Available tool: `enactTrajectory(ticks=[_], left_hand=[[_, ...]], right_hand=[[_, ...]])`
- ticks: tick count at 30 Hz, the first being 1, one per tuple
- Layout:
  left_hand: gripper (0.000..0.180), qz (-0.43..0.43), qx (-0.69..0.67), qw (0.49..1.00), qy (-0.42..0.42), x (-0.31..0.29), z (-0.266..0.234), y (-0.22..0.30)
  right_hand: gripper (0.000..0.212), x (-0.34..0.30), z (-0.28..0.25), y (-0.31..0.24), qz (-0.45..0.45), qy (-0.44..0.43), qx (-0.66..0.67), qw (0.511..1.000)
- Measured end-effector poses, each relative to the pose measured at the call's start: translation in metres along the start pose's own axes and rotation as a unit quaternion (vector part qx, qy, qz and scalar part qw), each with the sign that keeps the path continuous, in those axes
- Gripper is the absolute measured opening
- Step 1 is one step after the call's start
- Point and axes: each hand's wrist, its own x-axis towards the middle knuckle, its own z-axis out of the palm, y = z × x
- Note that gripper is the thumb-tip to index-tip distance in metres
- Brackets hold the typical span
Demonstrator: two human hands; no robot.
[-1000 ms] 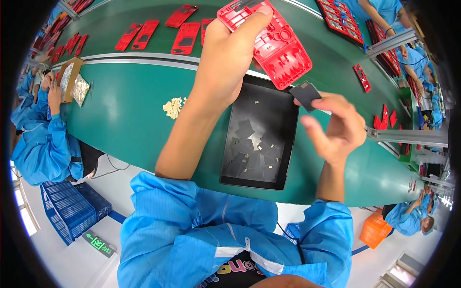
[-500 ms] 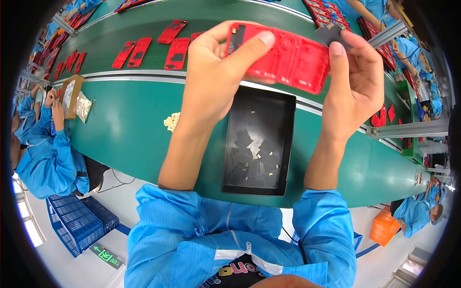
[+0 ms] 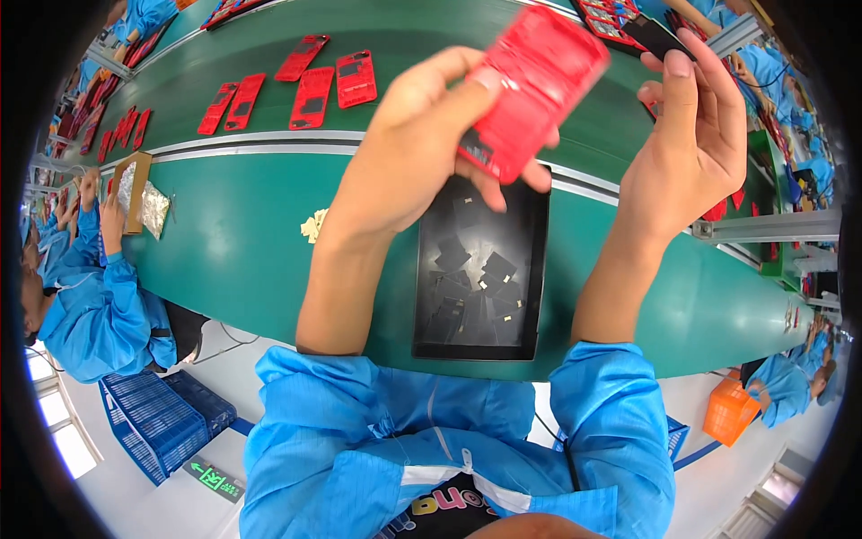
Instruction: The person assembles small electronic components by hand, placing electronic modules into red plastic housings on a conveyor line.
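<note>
A red plastic phone housing (image 3: 544, 85), slightly blurred, is gripped in my left hand (image 3: 404, 148), thumb on its ribbed inner side and fingers behind. It is tilted, its top leaning to the right, with a dark part at its lower end. To the right, my right hand (image 3: 687, 166) pinches a thin black rectangular piece (image 3: 657, 38) between thumb and fingers, apart from the housing. Below both hands a black tray (image 3: 542, 269) lies on the green table. Several thin dark pieces (image 3: 453, 253) with small pale tabs are scattered in it.
Several red housings (image 3: 312, 97) lie on the green belt (image 3: 395, 36) beyond a metal rail. Pale yellow scraps (image 3: 313, 225) sit left of the tray. At far left are a cardboard box (image 3: 135, 190), a silvery bag (image 3: 154, 212) and a person in blue (image 3: 94, 301).
My left hand has turned the red housing from nearly level to steeply tilted and raised its far end. My right hand has moved right and up, away from it, with the black piece.
</note>
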Motion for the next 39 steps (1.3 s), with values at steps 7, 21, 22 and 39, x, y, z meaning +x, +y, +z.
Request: enactTrajectory(ticks=[7, 21, 22, 39], left_hand=[[0.031, 0.096, 0.017, 0.989, 0.108, 0.003, 0.004, 0.001], [0.030, 0.209, 0.037, 0.963, 0.163, 0.001, 0.027, -0.004], [0.030, 0.209, 0.037, 0.963, 0.163, 0.001, 0.022, -0.006], [0.028, 0.194, 0.003, 0.975, 0.112, -0.003, 0.025, -0.005]], right_hand=[[0.025, -0.004, -0.008, -0.023, 0.126, -0.190, 0.011, 0.974], [0.018, -0.015, -0.003, -0.020, 0.125, -0.192, 0.095, 0.969], [0.018, -0.015, -0.002, -0.021, 0.130, -0.188, 0.089, 0.969], [0.023, -0.026, 0.007, -0.020, 0.047, -0.157, -0.013, 0.986]])
